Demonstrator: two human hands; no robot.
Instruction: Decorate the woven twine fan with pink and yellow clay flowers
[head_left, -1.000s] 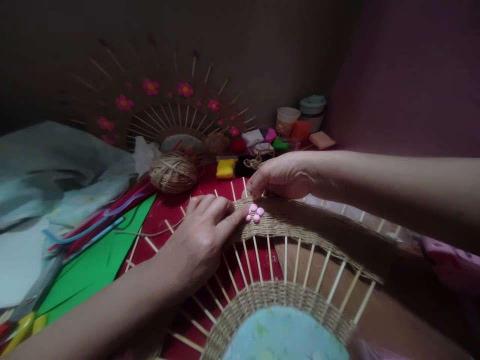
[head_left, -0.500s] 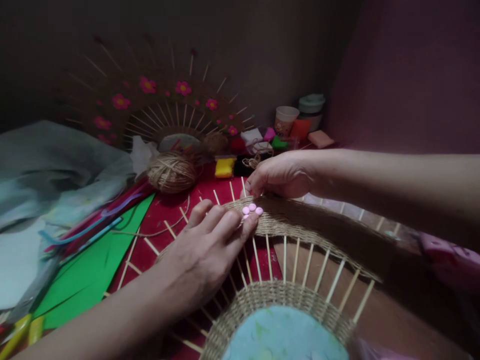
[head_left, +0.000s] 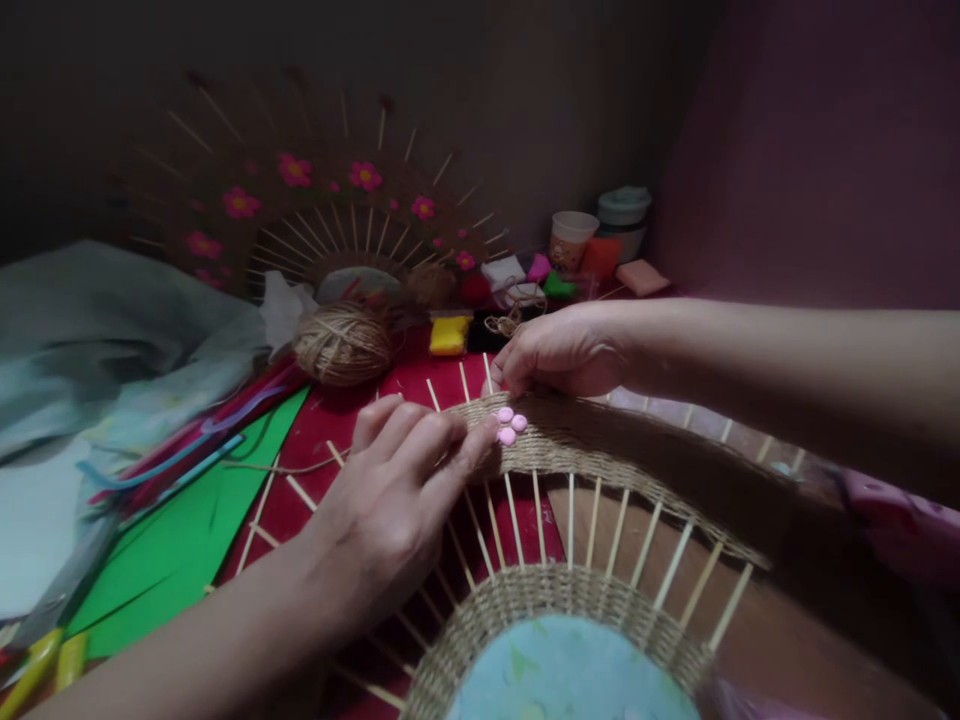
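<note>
A woven twine fan (head_left: pixel 592 447) with wooden sticks and a blue patterned centre (head_left: pixel 570 665) lies before me. Small pink petals (head_left: pixel 507 437) sit grouped on its outer twine band. My left hand (head_left: pixel 409 480) rests over the band from the left, fingers bent, its thumb tip touching the petals' left side. What its other fingers hold, if anything, is hidden. At the band's upper edge my right hand (head_left: pixel 551 352) is closed, its fingertips pinched beside a stick; part of them is hidden behind the band.
Behind lie a twine ball (head_left: pixel 343 343), a yellow clay packet (head_left: pixel 449 336), a paper cup (head_left: pixel 573 238) and a finished fan with pink flowers (head_left: pixel 365 177). Green sheets (head_left: pixel 187 520) and yellow-handled scissors (head_left: pixel 71 658) are at left, beside a pale cloth (head_left: pixel 150 310).
My left hand has shifted slightly left, and its thumb has moved from the lower right petals to their left side. My right hand has barely moved.
</note>
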